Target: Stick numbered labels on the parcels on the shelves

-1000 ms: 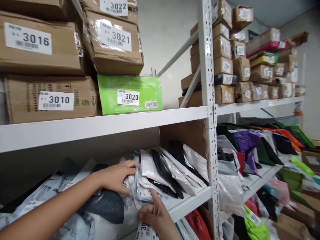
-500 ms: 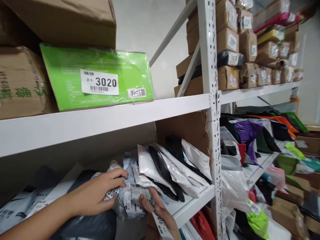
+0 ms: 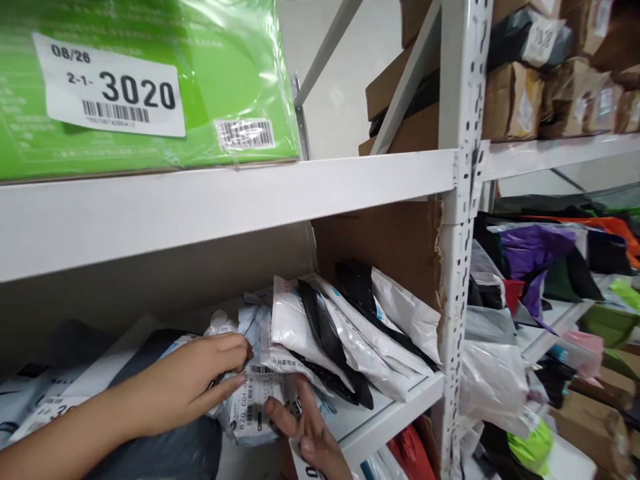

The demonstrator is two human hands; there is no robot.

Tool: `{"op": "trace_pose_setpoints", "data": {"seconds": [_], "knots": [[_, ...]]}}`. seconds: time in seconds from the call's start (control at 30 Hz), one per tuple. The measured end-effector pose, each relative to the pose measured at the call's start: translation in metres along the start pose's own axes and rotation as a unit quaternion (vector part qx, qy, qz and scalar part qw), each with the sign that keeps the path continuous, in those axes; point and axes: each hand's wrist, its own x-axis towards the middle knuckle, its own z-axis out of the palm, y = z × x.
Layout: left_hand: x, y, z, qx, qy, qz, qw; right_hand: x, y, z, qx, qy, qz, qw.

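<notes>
My left hand [image 3: 215, 373] reaches in from the left, its thumb and fingers closed on the left edge of a pale grey-blue plastic mailing bag [image 3: 255, 400] with a printed shipping label. To its right is my right hand [image 3: 313, 427], index finger pointing up against the bags and thumb near the label. A white number slip [image 3: 303, 463] is held in the lower part of that hand, partly cut off by the frame. Beside it, white and black mailing bags [image 3: 320, 333] lean in a row. A dark grey parcel [image 3: 165, 440] lies under my left forearm.
A green box [image 3: 200, 80] labelled 3020 sits on the upper shelf, whose white beam [image 3: 225, 207] crosses above my hands. A perforated post [image 3: 457, 267] stands to the right, with a cardboard divider [image 3: 385, 247] beside it. Another rack beyond holds cartons [image 3: 513, 100] and coloured bags [image 3: 537, 250].
The view has moved closer to the shelf, so the green box looks larger and higher. My right index finger is straighter, and the slip now sits lower in the frame.
</notes>
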Motion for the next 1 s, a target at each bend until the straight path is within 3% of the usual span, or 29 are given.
{"op": "trace_pose_setpoints", "data": {"seconds": [0.1,0.2,0.33,0.5,0.67,0.8,0.9,1.0], "knots": [[0.003,0.005,-0.002,-0.023,-0.049,-0.035,0.998,-0.001,0.001,0.004,0.025,-0.022,0.011,0.999],[0.007,0.009,-0.008,-0.022,-0.056,-0.033,0.998,-0.001,0.008,0.009,0.039,-0.018,-0.016,0.999],[0.019,0.01,-0.016,-0.019,-0.064,-0.003,0.998,-0.009,0.016,0.021,-0.003,0.057,-0.047,0.997],[0.027,0.014,-0.015,-0.13,-0.075,-0.003,0.989,-0.02,0.014,0.036,-0.102,0.125,-0.059,0.985],[0.009,0.036,-0.009,-0.089,-0.061,-0.038,0.993,-0.012,0.029,0.025,-0.135,0.151,-0.148,0.968],[-0.004,0.044,0.002,-0.134,-0.086,-0.094,0.983,-0.002,0.043,0.015,-0.149,0.161,-0.205,0.954],[-0.006,0.042,0.01,-0.151,-0.065,-0.115,0.98,-0.003,0.043,0.02,-0.141,0.189,-0.198,0.951],[-0.006,0.04,0.015,-0.16,-0.03,-0.119,0.979,-0.011,0.033,0.031,-0.118,0.195,-0.136,0.964]]}}
